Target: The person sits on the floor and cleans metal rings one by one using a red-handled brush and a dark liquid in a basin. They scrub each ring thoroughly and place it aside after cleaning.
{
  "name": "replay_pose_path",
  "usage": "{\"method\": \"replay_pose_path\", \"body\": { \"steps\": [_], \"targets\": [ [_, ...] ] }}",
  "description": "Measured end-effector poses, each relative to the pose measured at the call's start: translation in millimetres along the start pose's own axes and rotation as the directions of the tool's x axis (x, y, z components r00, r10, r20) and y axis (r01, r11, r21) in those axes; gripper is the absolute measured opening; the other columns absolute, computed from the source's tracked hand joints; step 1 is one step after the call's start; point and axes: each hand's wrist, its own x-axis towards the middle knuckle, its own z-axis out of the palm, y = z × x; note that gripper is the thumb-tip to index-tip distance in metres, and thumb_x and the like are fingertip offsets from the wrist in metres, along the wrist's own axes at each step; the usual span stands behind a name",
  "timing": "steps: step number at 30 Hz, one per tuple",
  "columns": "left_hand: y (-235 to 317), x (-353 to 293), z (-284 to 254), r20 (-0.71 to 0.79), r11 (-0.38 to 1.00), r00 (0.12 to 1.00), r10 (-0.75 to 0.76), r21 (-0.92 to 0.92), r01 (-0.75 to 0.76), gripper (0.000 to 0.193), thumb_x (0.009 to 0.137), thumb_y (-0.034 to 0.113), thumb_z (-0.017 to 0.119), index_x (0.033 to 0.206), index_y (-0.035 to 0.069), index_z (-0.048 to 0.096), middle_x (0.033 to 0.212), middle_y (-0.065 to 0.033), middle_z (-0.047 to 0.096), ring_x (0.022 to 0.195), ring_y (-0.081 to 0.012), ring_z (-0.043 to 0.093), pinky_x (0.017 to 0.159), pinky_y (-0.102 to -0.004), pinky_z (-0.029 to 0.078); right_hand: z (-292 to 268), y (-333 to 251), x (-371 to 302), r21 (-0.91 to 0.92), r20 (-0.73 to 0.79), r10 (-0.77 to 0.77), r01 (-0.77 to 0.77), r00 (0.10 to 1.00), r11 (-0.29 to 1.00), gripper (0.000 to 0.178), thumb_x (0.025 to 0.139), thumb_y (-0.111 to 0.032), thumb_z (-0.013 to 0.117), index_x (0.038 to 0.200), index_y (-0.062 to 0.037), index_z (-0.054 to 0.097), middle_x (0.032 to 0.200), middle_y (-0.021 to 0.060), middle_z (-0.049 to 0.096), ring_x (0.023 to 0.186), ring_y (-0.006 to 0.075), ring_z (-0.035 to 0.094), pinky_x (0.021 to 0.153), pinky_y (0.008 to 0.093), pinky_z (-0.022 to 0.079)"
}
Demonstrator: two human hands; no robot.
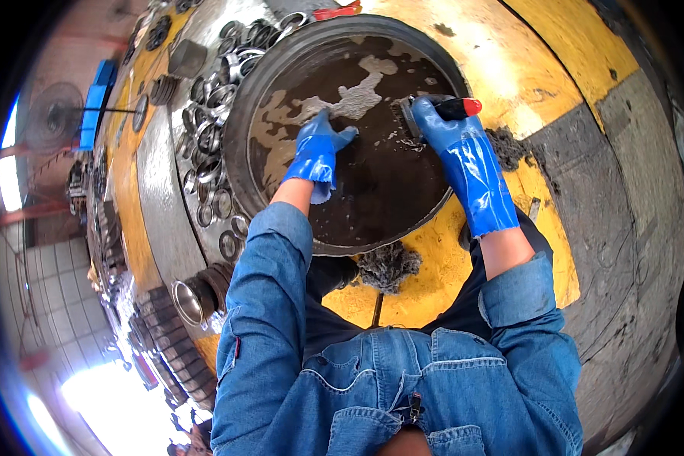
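Note:
A wide round black tub of dark, murky liquid with patches of pale foam stands in front of me. My left hand, in a blue rubber glove, is over the liquid left of the tub's middle. Its thumb and forefinger are spread apart with nothing visible between them; the other fingertips are hard to make out. Gloved the same way, my right hand is closed around a brush with a black, red-ended handle. The brush's bristled end points left, over the liquid near the tub's right side.
Several metal rings lie heaped left of the tub. A shiny metal cup-shaped part sits nearer me on the left. Grey fibrous wads lie below the tub and at its right. A red object lies beyond the far rim.

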Motion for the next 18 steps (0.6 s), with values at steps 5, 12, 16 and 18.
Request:
{"method": "replay_pose_path", "body": {
  "steps": [5, 12, 16, 18],
  "targets": [
    [8.6, 26.1, 13.3, 0.052, 0.999, 0.999, 0.016, 0.027, -0.017, 0.084, 0.078, 0.042, 0.083, 0.148, 0.007, 0.053, 0.136, -0.0247, 0.066, 0.126, -0.0422, 0.064, 0.107, -0.0474, 0.05, 5.9, 25.4, 16.2, 0.06, -0.058, -0.041, 0.044, 0.997, 0.997, 0.03, 0.093, -0.029, 0.075, 0.106, -0.003, 0.076, 0.09, 0.0099, 0.077, 0.082, 0.0155, 0.073, 0.076, 0.0307, 0.057],
    [55.2, -4.0, 32.9, 0.349, 0.978, 0.914, 0.209, -0.051, -0.204, 0.054, 0.086, 0.033, 0.079, 0.132, 0.006, 0.068, 0.13, -0.0226, 0.07, 0.121, -0.041, 0.066, 0.103, -0.0458, 0.052, 27.8, 56.6, 40.7, 0.366, 0.064, -0.019, -0.005, 0.998, 0.93, 0.025, 0.094, -0.023, 0.075, 0.104, -0.0006, 0.073, 0.093, 0.0091, 0.076, 0.084, 0.0157, 0.072, 0.079, 0.0303, 0.059],
    [82.7, -22.9, 35.2, 0.421, 0.79, 0.853, 0.309, -0.613, 0.016, 0.063, 0.084, 0.038, 0.082, 0.134, 0.003, 0.066, 0.13, -0.0238, 0.07, 0.122, -0.0393, 0.066, 0.103, -0.0437, 0.053, 10.3, 8.6, 14.6, 0.049, -0.036, -0.028, 0.03, 0.999, 0.998, 0.022, 0.095, -0.02, 0.074, 0.108, -0.0012, 0.073, 0.094, 0.0088, 0.075, 0.086, 0.015, 0.072, 0.081, 0.0311, 0.059],
    [91.9, -24.0, 44.8, 0.427, 0.798, 0.868, 0.251, -0.599, 0.064, 0.066, 0.083, 0.039, 0.084, 0.134, 0.002, 0.066, 0.13, -0.0238, 0.07, 0.122, -0.0381, 0.067, 0.103, -0.0431, 0.053, 8.6, 21.4, 22.5, 0.094, -0.083, -0.067, 0.074, 0.994, 0.993, 0.033, 0.09, -0.037, 0.074, 0.102, -0.0067, 0.08, 0.098, 0.0147, 0.079, 0.093, 0.0289, 0.077, 0.089, 0.0401, 0.059]
  ]
}}
